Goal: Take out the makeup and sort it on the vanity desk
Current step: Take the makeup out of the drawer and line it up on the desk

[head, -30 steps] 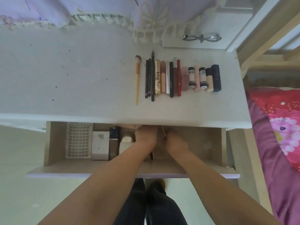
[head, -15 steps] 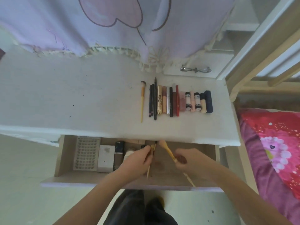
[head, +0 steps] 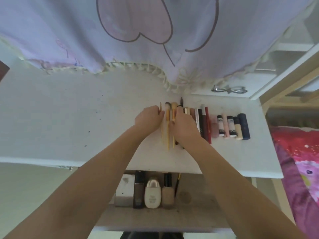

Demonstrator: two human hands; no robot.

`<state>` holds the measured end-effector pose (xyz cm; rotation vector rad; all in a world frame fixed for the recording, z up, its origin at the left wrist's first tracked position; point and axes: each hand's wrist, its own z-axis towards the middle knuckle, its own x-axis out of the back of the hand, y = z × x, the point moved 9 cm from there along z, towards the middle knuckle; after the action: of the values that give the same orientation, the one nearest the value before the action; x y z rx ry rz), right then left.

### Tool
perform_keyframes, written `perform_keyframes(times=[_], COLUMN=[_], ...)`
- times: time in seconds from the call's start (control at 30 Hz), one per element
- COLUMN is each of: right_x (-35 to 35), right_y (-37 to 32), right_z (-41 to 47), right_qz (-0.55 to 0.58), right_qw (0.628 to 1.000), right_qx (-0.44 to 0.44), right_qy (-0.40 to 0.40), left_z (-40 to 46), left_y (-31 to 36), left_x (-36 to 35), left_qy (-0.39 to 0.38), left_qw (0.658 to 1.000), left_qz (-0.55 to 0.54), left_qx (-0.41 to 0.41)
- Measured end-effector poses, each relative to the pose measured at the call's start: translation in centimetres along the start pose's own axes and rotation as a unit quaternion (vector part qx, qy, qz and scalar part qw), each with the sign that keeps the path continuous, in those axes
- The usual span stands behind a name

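On the white vanity desk [head: 69, 118] both my hands rest at the left end of a sorted row of makeup [head: 224, 125]. My left hand [head: 148, 121] is closed around a thin yellow-handled brush whose tip sticks out above its fingers. My right hand [head: 184, 125] pinches another of the yellow makeup brushes [head: 167, 128], which lie side by side between the two hands. To the right lie pencils, tubes, small bottles and a dark blue case. The open drawer [head: 172, 226] below holds a white box [head: 125, 188], a dark bottle [head: 139, 188], a white bottle [head: 152, 194] and a beige bottle [head: 167, 192].
A lilac cloth [head: 138, 31] with a cream fringe hangs over the back of the desk. A small drawer with a silver handle [head: 228, 89] sits at the back right. A bed with a pink cover [head: 302, 161] stands beside the desk on the right.
Both hands came up out of the drawer with yellow brushes and moved onto the desk, left of the row. More brushes now lie beside the single one from before.
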<state>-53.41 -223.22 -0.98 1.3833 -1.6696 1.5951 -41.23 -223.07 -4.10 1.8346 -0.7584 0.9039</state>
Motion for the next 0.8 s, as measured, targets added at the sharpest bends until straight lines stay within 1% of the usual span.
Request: perform_keyframes(times=[0.1, 0.17, 0.23, 0.3, 0.33, 0.37, 0.4, 0.47, 0.53, 0.6, 0.67, 0.8], right_x=[-0.3, 0.5, 1.9, 2.2, 1.5, 0.1, -2.0, -6.8, -10.8, -13.3, -15.2, -17.9], right_y=[-0.1, -0.1, 0.1, 0.6, 1.1, 1.8, 3.0, 6.6, 10.8, 13.4, 14.4, 15.0], right_z=[0.2, -0.5, -2.1, -5.2, -7.2, -9.4, -11.5, -14.6, -15.4, -14.6, -13.2, -11.8], right_qz=[-0.039, -0.035, 0.011, 0.067, 0.075, 0.070, 0.049, -0.011, -0.053, -0.050, -0.029, -0.033], right_qw=[0.999, 0.999, 0.999, 0.995, 0.993, 0.991, 0.988, 0.978, 0.967, 0.964, 0.968, 0.973], right_qx=[0.013, 0.022, 0.038, 0.073, 0.092, 0.099, 0.091, 0.045, -0.037, -0.103, -0.134, -0.140], right_qy=[-0.004, -0.009, 0.006, -0.002, -0.025, -0.064, -0.114, -0.203, -0.246, -0.239, -0.211, -0.183], left_z=[1.0, 0.5, -1.4, -5.2, -7.7, -10.4, -13.0, -17.0, -18.4, -17.7, -16.5, -15.8], left_y=[0.0, -0.4, -0.8, -0.9, -0.9, -1.1, -1.6, -2.5, -3.5, -4.5, -5.0, -4.9], left_x=[-0.4, -0.2, 0.4, 0.4, 0.1, -0.7, -2.3, -6.5, -10.9, -14.4, -17.0, -19.6], left_qy=[0.004, 0.015, 0.031, 0.046, 0.047, 0.035, 0.010, -0.042, -0.071, -0.082, -0.106, -0.130], left_qw=[1.000, 1.000, 0.999, 0.994, 0.987, 0.980, 0.978, 0.984, 0.990, 0.990, 0.973, 0.952], left_qz=[0.012, 0.013, -0.011, -0.077, -0.119, -0.155, -0.170, -0.124, -0.034, 0.090, 0.202, 0.277], left_qx=[0.011, 0.010, -0.011, -0.066, -0.097, -0.117, -0.124, -0.120, -0.115, -0.070, -0.030, 0.018])
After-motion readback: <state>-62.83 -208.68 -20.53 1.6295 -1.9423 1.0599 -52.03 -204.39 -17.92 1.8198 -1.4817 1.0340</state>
